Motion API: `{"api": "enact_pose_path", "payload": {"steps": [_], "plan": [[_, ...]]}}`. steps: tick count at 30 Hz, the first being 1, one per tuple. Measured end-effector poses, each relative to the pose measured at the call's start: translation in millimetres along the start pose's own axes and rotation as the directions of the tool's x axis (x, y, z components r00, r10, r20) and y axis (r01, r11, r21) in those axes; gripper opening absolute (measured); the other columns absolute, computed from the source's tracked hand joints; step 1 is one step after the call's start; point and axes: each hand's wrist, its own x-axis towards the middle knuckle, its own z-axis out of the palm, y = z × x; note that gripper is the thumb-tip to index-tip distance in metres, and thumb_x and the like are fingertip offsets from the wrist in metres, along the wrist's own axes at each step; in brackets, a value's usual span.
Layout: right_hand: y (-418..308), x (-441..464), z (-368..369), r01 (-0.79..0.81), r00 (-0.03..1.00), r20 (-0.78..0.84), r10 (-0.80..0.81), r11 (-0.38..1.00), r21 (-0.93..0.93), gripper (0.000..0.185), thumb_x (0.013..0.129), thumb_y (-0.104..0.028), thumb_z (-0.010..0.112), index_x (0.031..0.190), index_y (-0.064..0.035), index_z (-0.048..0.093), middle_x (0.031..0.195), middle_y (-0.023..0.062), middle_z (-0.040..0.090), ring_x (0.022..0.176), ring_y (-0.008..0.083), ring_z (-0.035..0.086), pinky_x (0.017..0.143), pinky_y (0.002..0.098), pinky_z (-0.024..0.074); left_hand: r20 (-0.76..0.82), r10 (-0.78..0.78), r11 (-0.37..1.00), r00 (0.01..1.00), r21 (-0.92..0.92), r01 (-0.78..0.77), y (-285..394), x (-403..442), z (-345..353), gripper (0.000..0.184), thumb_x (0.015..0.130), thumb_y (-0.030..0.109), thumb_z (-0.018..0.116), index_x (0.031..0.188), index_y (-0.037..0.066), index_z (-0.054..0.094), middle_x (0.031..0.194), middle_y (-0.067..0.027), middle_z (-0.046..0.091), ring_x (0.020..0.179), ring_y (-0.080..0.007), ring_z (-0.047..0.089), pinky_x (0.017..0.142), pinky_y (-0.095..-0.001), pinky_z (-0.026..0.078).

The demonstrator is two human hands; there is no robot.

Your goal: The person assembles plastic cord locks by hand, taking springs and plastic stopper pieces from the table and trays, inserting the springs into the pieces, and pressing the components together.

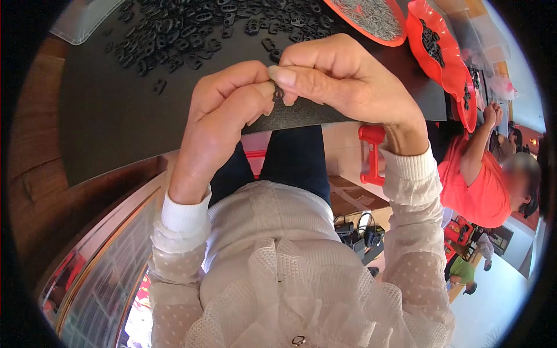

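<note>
My left hand [223, 110] and my right hand [348, 78] meet above the near edge of the black table. Between their fingertips sits a small black part with a hole [278, 91], pinched from both sides. Most of it is covered by my fingers, so its full shape stays hidden. Beyond my hands lies a spread of similar small black parts [197, 35], several with two holes. One loose black part [159, 86] lies apart from the pile on the left.
A red tray [398, 40] of small silvery pieces stands at the back right. Beside it, a red scalloped dish [449, 75] holds more black parts. A clear plastic bin [78, 26] is at the far left. Another person in a red shirt [476, 185] sits at right.
</note>
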Motion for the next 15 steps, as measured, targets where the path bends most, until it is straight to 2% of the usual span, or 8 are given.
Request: {"api": "enact_pose_path", "payload": {"steps": [1,4,7,10,13,15], "plan": [[4.3,0.2,2.6,0.030,0.999,-0.021,-0.030,1.000,0.004,0.035,0.096,-0.026,0.051,0.075,0.0003,0.058,0.062,-0.0011,0.048,0.058,0.0054,0.040,0.052,0.0218,0.0324,-0.004,-0.008,1.000,1.000,0.005,0.008,-0.4,0.2,0.4,0.017,0.082,0.013,0.051,0.071,0.002,0.057,0.061,0.0046,0.046,0.056,-0.0020,0.035,0.050,-0.0206,0.026],[7.3,0.9,9.9,0.138,0.983,-0.105,-0.153,0.980,-0.141,0.035,0.095,-0.028,0.054,0.074,-0.0011,0.055,0.061,-0.0044,0.042,0.057,0.0037,0.034,0.049,0.0213,0.0286,-0.039,0.004,1.000,0.999,0.013,-0.003,1.3,-0.8,4.1,0.017,0.082,0.012,0.051,0.070,0.002,0.055,0.060,0.0047,0.045,0.056,-0.0025,0.035,0.050,-0.0211,0.026],[-3.8,-1.5,16.2,-0.029,0.973,-0.230,0.005,0.994,-0.102,0.032,0.093,-0.028,0.058,0.075,-0.0019,0.053,0.062,-0.0058,0.040,0.057,0.0027,0.031,0.048,0.0204,0.0262,-0.069,0.019,1.000,0.997,0.020,-0.018,4.1,-1.7,5.5,0.017,0.082,0.012,0.051,0.070,0.001,0.054,0.060,0.0047,0.044,0.056,-0.0028,0.035,0.049,-0.0214,0.026],[-7.4,-1.0,15.3,-0.074,0.962,-0.267,0.051,0.994,-0.076,0.031,0.089,-0.023,0.061,0.070,0.0003,0.052,0.055,0.0035,0.046,0.052,0.0115,0.040,0.047,0.0302,0.0343,-0.066,0.013,0.999,0.998,0.037,-0.011,0.8,-2.3,4.0,0.016,0.082,0.011,0.051,0.070,0.001,0.054,0.061,0.0047,0.044,0.057,-0.0030,0.035,0.050,-0.0215,0.027],[-12.8,-5.5,21.4,-0.053,0.949,-0.313,0.047,0.999,-0.009,0.025,0.091,-0.023,0.061,0.080,-0.0019,0.054,0.065,-0.0056,0.043,0.058,0.0019,0.034,0.048,0.0191,0.0272,-0.077,0.025,1.000,0.997,0.019,-0.024,2.1,-1.8,5.0,0.015,0.082,0.010,0.051,0.070,0.002,0.054,0.060,0.0049,0.043,0.056,-0.0029,0.034,0.049,-0.0216,0.026],[-14.4,-7.9,24.4,-0.039,0.942,-0.332,0.043,0.999,0.019,0.023,0.092,-0.022,0.060,0.083,-0.0011,0.056,0.067,-0.0042,0.047,0.059,0.0020,0.038,0.050,0.0183,0.0304,-0.084,0.017,1.000,0.996,0.010,-0.017,2.6,-1.8,5.4,0.015,0.082,0.010,0.051,0.069,0.002,0.053,0.060,0.0051,0.042,0.056,-0.0028,0.034,0.049,-0.0218,0.026]]}}
